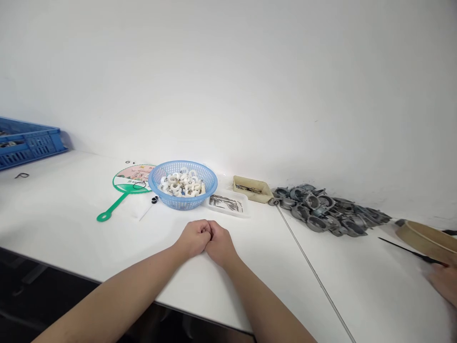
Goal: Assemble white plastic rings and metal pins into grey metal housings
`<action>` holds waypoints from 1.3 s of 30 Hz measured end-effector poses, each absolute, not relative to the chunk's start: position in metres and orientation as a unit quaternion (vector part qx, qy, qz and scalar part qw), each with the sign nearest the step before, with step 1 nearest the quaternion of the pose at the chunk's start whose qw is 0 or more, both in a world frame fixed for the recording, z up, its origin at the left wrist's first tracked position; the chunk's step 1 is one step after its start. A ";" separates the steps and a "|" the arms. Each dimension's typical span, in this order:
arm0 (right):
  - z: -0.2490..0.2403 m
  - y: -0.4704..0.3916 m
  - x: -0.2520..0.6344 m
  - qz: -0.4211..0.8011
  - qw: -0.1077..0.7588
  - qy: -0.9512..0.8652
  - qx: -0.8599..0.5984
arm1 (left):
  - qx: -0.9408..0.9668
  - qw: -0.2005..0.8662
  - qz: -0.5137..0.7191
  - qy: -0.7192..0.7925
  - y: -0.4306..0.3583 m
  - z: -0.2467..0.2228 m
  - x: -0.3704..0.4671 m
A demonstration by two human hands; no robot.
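My left hand [193, 238] and my right hand [220, 243] rest together on the white table [143, 252], knuckles touching. Both are closed with the fingers curled inward, and nothing shows in either one. Just beyond them stands a blue mesh basket [182, 204] holding several white rings [183, 183] with small metal parts. To its right lies a clear shallow tray [246, 209] with thin dark pins. A green-handled round fan [119, 202] lies left of the basket, beside a small black part [154, 200].
A yellowish tray [263, 195] and a pile of grey metal housings [321, 209] sit at the back right. At the right edge another person's hand [444, 281] is near a dark rod [407, 248] and a tan bowl [424, 240]. A blue crate [39, 143] stands far left.
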State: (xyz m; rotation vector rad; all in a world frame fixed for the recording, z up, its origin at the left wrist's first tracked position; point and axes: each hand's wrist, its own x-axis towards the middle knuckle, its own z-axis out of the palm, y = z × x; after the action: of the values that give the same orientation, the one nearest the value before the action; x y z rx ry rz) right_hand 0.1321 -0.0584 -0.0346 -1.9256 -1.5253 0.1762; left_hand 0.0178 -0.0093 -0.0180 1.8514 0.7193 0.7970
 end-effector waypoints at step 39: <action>0.071 -0.161 0.203 0.315 0.375 -0.617 -0.616 | 0.751 0.499 0.308 0.304 -0.019 0.002 0.012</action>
State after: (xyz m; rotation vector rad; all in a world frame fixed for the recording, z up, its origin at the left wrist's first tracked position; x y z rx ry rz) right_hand 0.2028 -0.1613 0.0714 -1.5768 -1.5782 0.8052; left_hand 0.0116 -0.0191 0.0018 1.8173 0.7351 0.7443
